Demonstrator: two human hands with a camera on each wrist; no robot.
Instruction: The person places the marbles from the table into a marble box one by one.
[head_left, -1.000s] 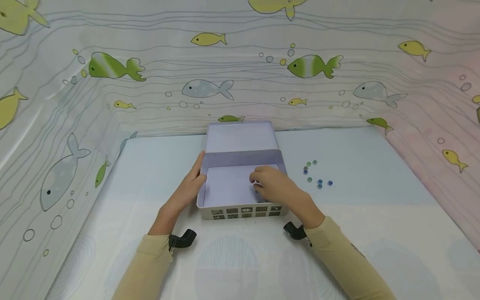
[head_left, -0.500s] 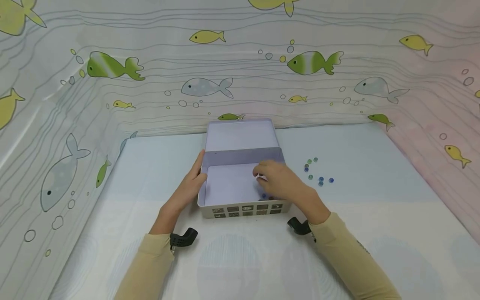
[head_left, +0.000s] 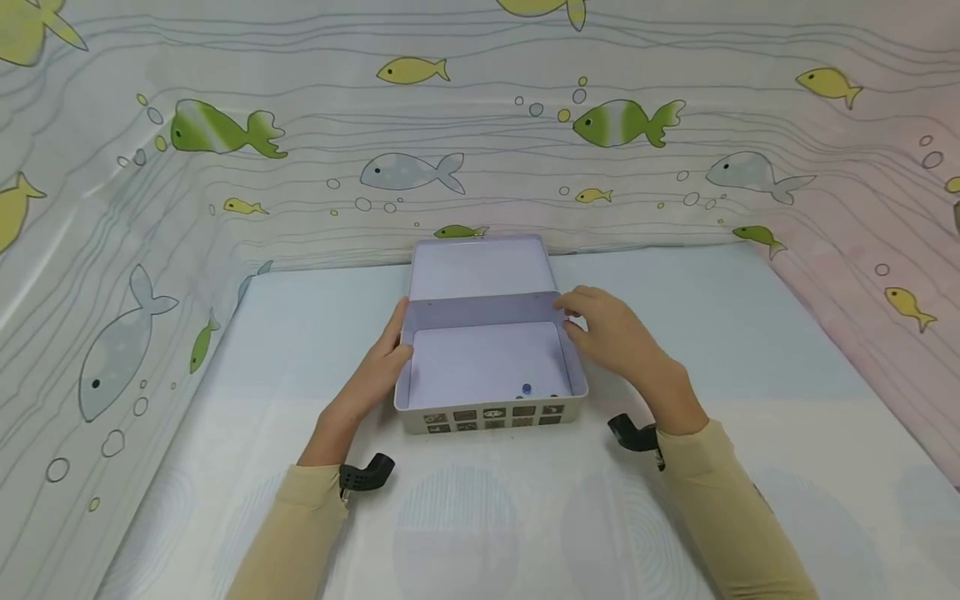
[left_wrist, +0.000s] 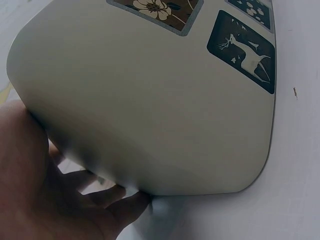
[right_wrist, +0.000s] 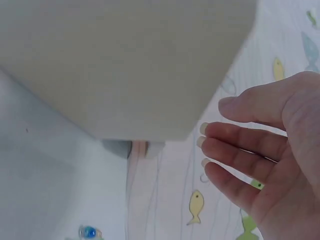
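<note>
An oblong tin box (head_left: 495,358) with its hinged lid (head_left: 482,268) raised stands in front of me, pale lilac inside and cream outside. My left hand (head_left: 378,375) grips its left side, thumb at the rim and fingers along the outer wall. In the left wrist view the fingertips meet the lower edge of the cream wall. A blue marble (head_left: 527,389) lies inside near the front wall, beside two small dark ones partly hidden by the rim. Over the right rim hovers my right hand (head_left: 615,333), thumb and fingers parted; in the right wrist view no object shows between them.
Loose marbles lie on the table to the right of the box, hidden behind the right hand in the head view; one blue marble (right_wrist: 89,231) shows in the right wrist view. A fish-patterned sheet (head_left: 300,208) rises behind and at both sides.
My right hand has lifted out of the box and moved right and back to its right rim, uncovering the marbles inside and covering those on the table. The left hand stays at the box.
</note>
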